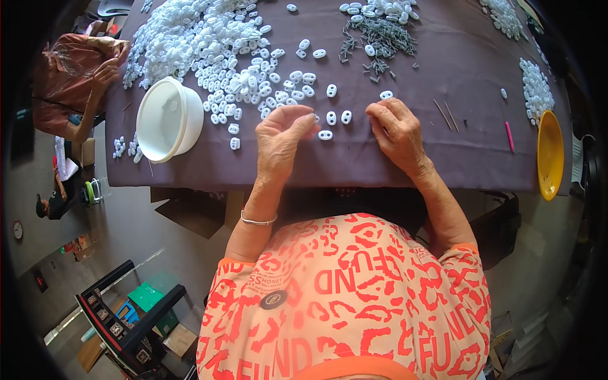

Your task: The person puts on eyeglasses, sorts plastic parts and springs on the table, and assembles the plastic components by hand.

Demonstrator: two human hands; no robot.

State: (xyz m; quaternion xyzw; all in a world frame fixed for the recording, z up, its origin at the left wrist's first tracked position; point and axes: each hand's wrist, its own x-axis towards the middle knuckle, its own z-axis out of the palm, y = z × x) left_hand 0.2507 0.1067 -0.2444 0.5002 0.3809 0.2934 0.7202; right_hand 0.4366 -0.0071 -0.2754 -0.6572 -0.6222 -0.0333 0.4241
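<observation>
My left hand (283, 138) is over the table with thumb and fingers pinched together. Part of a small white plastic piece with two holes (316, 118) shows at its thumb tip, mostly covered by the fingers. Just right of that hand, a few loose white two-hole pieces (331, 118) lie apart from one another. My right hand (399, 132) has its fingers curled into a pinch; whatever may be between them is too small to make out. Another white two-hole piece (386, 95) lies just beyond its fingertips.
A big heap of white pieces (190, 44) covers the far left of the brown tablecloth (456, 161), beside a white tub (193, 120). Small grey pins (380, 44) are piled at the back. Rightward lie thin sticks (451, 116), a pink pen (509, 137) and a yellow bowl (550, 158).
</observation>
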